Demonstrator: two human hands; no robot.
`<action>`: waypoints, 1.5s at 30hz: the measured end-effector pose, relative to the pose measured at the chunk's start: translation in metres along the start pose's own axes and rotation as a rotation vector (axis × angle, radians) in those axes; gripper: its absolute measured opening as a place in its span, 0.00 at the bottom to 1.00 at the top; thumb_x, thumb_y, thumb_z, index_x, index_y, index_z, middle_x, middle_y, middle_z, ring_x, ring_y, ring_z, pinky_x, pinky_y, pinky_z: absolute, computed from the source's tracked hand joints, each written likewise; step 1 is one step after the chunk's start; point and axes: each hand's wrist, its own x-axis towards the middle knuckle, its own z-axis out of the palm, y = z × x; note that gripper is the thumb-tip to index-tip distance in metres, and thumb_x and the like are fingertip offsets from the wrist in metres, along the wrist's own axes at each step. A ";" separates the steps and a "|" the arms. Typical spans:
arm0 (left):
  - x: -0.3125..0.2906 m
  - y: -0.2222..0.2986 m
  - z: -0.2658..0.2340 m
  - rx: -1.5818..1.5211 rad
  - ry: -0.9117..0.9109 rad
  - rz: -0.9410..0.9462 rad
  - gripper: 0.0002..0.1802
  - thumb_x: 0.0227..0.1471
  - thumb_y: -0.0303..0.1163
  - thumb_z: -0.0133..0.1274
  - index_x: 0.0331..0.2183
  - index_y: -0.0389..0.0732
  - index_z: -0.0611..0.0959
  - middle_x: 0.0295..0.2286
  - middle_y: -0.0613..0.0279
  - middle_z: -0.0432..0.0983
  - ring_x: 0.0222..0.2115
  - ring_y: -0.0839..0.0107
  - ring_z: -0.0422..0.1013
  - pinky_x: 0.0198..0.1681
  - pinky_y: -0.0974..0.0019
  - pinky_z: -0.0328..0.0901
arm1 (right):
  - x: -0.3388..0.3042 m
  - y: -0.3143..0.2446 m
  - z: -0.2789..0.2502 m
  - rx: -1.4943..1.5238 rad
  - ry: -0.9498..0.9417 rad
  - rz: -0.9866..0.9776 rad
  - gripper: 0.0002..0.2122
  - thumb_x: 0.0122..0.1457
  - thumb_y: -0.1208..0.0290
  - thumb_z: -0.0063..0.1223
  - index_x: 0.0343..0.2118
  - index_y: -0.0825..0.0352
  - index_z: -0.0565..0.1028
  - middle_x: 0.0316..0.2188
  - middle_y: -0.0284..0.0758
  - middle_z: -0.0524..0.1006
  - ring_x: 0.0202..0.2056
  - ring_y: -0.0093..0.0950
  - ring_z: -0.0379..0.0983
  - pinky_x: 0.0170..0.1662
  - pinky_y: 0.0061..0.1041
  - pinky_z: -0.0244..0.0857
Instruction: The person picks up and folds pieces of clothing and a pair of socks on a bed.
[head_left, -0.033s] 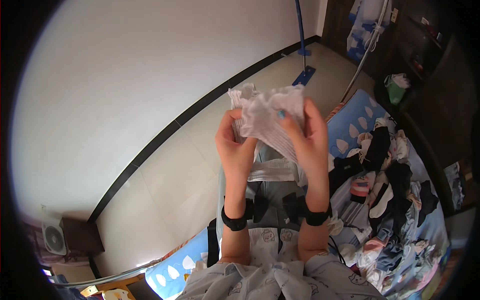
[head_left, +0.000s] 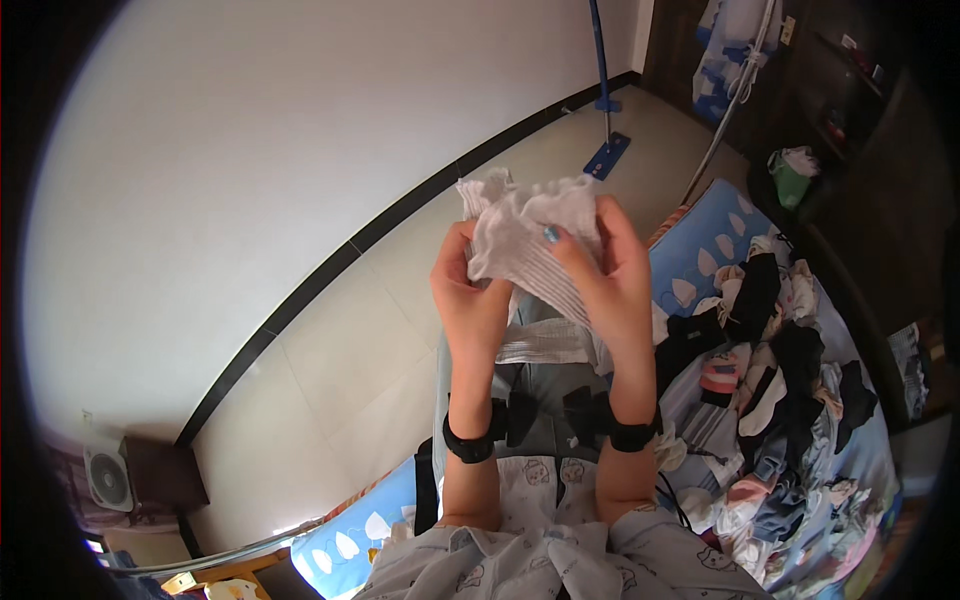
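A white ribbed sock [head_left: 535,225] with a wavy edge is held up in front of me between both hands. My left hand [head_left: 468,278] closes on its left side, where a bunched ribbed part shows behind the front layer. On the other side, my right hand [head_left: 612,275] pinches the fabric, thumb on the near face and fingers behind it. Part of the fabric hangs down toward my right wrist. Below the hands, another white ribbed piece [head_left: 545,342], seemingly a sock, lies across my grey-trousered lap.
To my right, a heap of socks and small clothes [head_left: 770,400] covers a blue patterned bed sheet [head_left: 705,245]. A blue flat mop [head_left: 607,155] stands on the tiled floor ahead. A green bin [head_left: 792,180] is at the far right, a fan [head_left: 108,475] at the lower left.
My right hand has shifted slightly left and down, bringing the sock's right edge nearer my left hand. My left hand has barely moved.
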 end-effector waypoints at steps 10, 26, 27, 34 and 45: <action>-0.002 -0.007 -0.002 -0.040 -0.042 -0.003 0.11 0.40 0.14 0.51 0.31 0.35 0.75 0.29 0.69 0.72 0.32 0.83 0.67 0.37 0.80 0.60 | 0.003 0.013 0.000 -0.063 0.053 0.007 0.09 0.52 0.77 0.54 0.37 0.70 0.69 0.29 0.32 0.75 0.30 0.18 0.70 0.34 0.17 0.63; 0.000 -0.006 -0.002 0.074 -0.062 -0.007 0.11 0.50 0.17 0.45 0.37 0.32 0.77 0.35 0.64 0.74 0.37 0.79 0.66 0.44 0.78 0.58 | 0.003 0.037 -0.012 -0.004 0.248 0.079 0.10 0.57 0.76 0.48 0.41 0.70 0.66 0.36 0.35 0.71 0.39 0.20 0.67 0.44 0.19 0.60; 0.000 -0.006 -0.002 0.075 -0.061 -0.008 0.11 0.50 0.17 0.45 0.37 0.32 0.77 0.35 0.64 0.74 0.37 0.79 0.66 0.44 0.78 0.58 | 0.004 0.035 -0.011 -0.040 0.287 0.047 0.11 0.57 0.76 0.49 0.42 0.70 0.66 0.37 0.35 0.72 0.39 0.20 0.67 0.43 0.19 0.60; 0.002 -0.007 -0.001 0.119 -0.044 0.073 0.18 0.55 0.23 0.38 0.46 0.33 0.75 0.46 0.57 0.71 0.49 0.72 0.64 0.54 0.71 0.52 | 0.001 0.003 -0.019 0.205 0.475 0.184 0.14 0.57 0.73 0.51 0.45 0.69 0.66 0.39 0.33 0.74 0.36 0.19 0.70 0.41 0.17 0.62; -0.005 -0.009 0.017 -0.141 -0.162 -0.200 0.24 0.59 0.39 0.39 0.51 0.31 0.69 0.48 0.55 0.68 0.50 0.69 0.63 0.56 0.67 0.51 | -0.001 0.001 0.006 0.286 0.300 0.174 0.13 0.58 0.71 0.50 0.43 0.68 0.65 0.39 0.32 0.73 0.39 0.19 0.69 0.42 0.17 0.61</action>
